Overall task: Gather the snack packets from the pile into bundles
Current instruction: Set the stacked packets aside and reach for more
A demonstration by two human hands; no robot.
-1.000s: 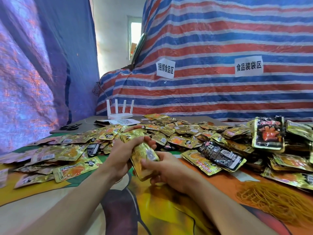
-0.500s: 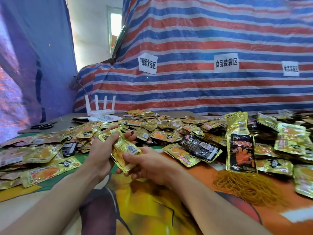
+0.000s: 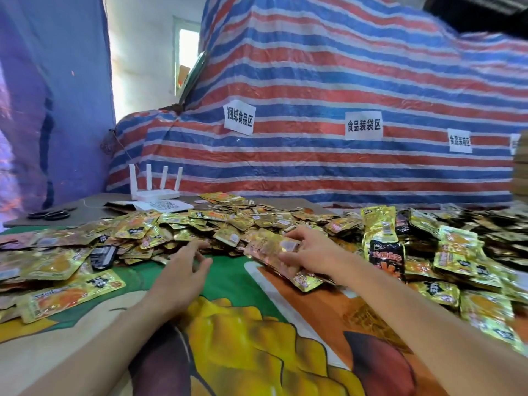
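A wide pile of gold snack packets [image 3: 217,224] covers the back and left of the table. My right hand [image 3: 313,252] grips a small stack of gold packets [image 3: 274,250] at the front edge of the pile, thumb underneath and fingers on top. My left hand [image 3: 183,270] hovers just in front of the pile with fingers spread and relaxed, holding nothing. A black packet with red print [image 3: 387,258] stands to the right of my right hand, among more gold packets [image 3: 457,252].
A printed cloth [image 3: 243,332] in green, orange and yellow covers the table in front of me. A white router [image 3: 155,188] and a QR-code sheet [image 3: 160,205] sit at the back left, scissors [image 3: 50,214] further left. A striped tarp [image 3: 314,110] with paper labels hangs behind.
My hands have parted. The right hand carried the stack of packets out to the right, to the pile's edge. The left hand let go and now hovers open. The view swung left and upward.
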